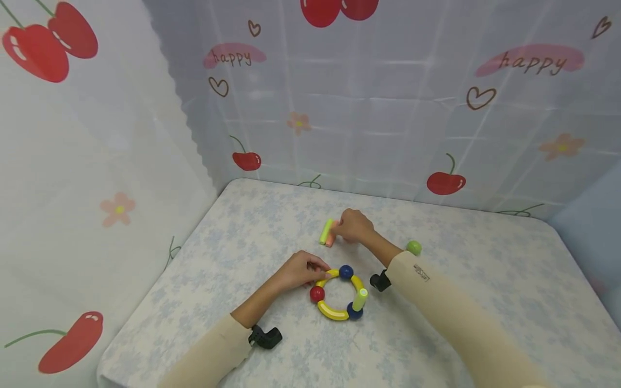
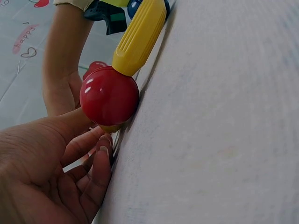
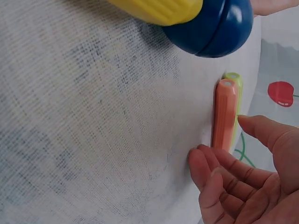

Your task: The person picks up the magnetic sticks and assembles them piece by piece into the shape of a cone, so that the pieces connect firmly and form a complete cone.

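Note:
A ring of yellow curved rods joined by a red ball and blue balls lies on the table. A light-green rod stands up from the nearer blue ball. My left hand pinches the far-left yellow rod beside the red ball, its fingertips partly hidden in the left wrist view. My right hand is at an orange rod lying beside another light-green rod. In the right wrist view, its thumb and fingers are spread apart around the orange rod's far end.
A green ball sits on the table right of my right forearm. Dark wrist cameras stick out from both sleeves. The patterned tablecloth meets a printed curtain at the back and left.

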Demonstrator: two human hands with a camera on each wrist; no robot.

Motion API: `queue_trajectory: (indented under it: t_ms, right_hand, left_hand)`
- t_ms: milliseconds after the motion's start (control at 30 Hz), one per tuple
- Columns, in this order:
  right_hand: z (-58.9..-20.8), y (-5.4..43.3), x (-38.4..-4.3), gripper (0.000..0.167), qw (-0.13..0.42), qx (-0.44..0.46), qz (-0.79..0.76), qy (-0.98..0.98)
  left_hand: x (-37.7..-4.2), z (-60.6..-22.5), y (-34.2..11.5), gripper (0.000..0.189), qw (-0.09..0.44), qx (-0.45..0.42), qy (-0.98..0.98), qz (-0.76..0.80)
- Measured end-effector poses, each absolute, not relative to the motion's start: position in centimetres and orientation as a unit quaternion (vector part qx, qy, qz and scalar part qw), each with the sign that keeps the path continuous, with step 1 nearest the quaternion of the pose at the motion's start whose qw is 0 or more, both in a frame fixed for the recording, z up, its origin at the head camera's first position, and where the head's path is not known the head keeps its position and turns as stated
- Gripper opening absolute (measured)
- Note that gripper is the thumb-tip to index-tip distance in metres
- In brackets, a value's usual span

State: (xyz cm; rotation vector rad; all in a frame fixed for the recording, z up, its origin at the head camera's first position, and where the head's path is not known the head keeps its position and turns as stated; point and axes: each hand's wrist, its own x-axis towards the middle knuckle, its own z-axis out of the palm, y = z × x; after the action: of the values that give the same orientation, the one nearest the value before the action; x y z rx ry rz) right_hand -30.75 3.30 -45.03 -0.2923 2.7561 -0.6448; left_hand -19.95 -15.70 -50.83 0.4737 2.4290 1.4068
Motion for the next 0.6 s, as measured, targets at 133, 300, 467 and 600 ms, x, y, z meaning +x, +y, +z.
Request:
queue_trajectory:
  t_ms: [133,300,467,600]
  right_hand:
    - [-45.31,3.4,-31.16,0.036,0.163,-0.089,-0.214,0.959]
    - [-45.63,3.72,-31.54,0.031,0.174,-0.081,-0.223,0.956]
    - [-45.81,3.78,-31.71,0.027,0.177,-0.083,-0.22,0.956]
    - [-45.8,3.73,-31.8,0.024,0.182,-0.082,-0.217,0.955]
  left_hand:
    - [-19.92,-50.77,-15.62,0.017,0.149,0.16,0.845,0.488]
    - [-19.93,-50.73,-15.5,0.017,0.15,0.161,0.843,0.49]
    - [-19.82,-50.69,-15.48,0.017,0.15,0.158,0.843,0.491]
    - [-19.79,-50.65,-15.5,0.017,0.147,0.158,0.843,0.493]
